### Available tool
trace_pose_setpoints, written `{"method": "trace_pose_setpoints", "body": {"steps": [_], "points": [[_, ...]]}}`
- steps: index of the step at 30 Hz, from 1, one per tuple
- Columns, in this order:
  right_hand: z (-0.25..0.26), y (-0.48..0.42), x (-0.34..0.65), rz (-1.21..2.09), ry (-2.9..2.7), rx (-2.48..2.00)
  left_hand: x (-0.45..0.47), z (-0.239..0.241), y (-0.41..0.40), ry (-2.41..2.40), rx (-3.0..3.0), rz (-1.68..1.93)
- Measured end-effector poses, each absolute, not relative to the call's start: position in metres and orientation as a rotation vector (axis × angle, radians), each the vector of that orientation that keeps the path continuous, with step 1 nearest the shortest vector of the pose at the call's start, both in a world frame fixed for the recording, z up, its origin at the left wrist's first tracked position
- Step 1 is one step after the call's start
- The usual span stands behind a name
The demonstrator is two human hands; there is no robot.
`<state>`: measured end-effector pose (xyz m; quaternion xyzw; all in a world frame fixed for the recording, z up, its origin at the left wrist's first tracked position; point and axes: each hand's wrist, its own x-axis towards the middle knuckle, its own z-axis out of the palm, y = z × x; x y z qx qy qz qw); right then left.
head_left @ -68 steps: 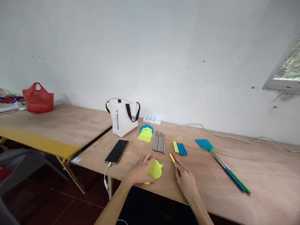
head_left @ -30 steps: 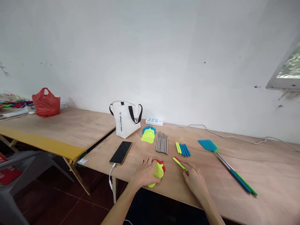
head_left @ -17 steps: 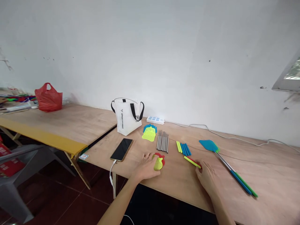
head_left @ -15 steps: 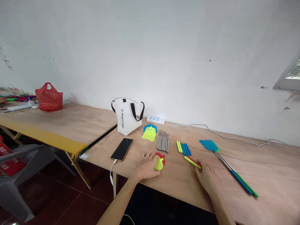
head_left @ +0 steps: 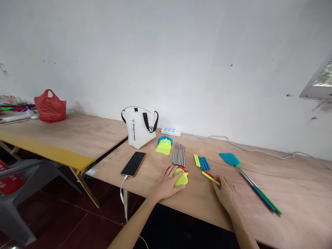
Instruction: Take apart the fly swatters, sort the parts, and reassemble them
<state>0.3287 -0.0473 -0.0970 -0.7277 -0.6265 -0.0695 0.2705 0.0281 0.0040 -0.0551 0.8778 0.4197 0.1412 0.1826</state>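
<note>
My left hand (head_left: 167,183) lies over a yellow perforated fly swatter head (head_left: 181,178), gripping it between thumb and fingers near the table's front edge. A red swatter head (head_left: 185,169) shows partly from behind it. To the right, my right hand (head_left: 225,189) has its fingers closed at a yellow handle tube (head_left: 208,176) and a red handle tube (head_left: 210,175), both partly hidden. Beyond it are more yellow tubes (head_left: 196,160) and blue tubes (head_left: 204,163). Several metal rods (head_left: 178,154) lie in a row. Yellow (head_left: 163,148) and blue (head_left: 166,139) swatter heads overlap behind.
Two swatters with blue (head_left: 263,199) and green (head_left: 272,204) handles lie at right. A phone (head_left: 133,164) on a cable, a white bag (head_left: 141,129) and a power strip (head_left: 171,131) stand left and back. A red plastic bag (head_left: 50,107) sits on the other table.
My left hand has slid a little to the right with the yellow swatter head, which now covers more of the red one. My right hand stays at the tubes. The view has shifted slightly.
</note>
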Motion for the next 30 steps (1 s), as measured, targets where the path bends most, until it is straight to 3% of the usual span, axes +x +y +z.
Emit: {"method": "trace_pose_setpoints", "body": {"steps": [13,30], "points": [[-0.091,-0.050,0.326,-0.178,-1.737,-2.053,0.022,-0.035,-0.002,1.104,2.449,0.299],[-0.090,-0.050,0.325,-0.188,-1.745,-2.059,0.023,-0.044,0.002,1.107,2.450,0.383]]}}
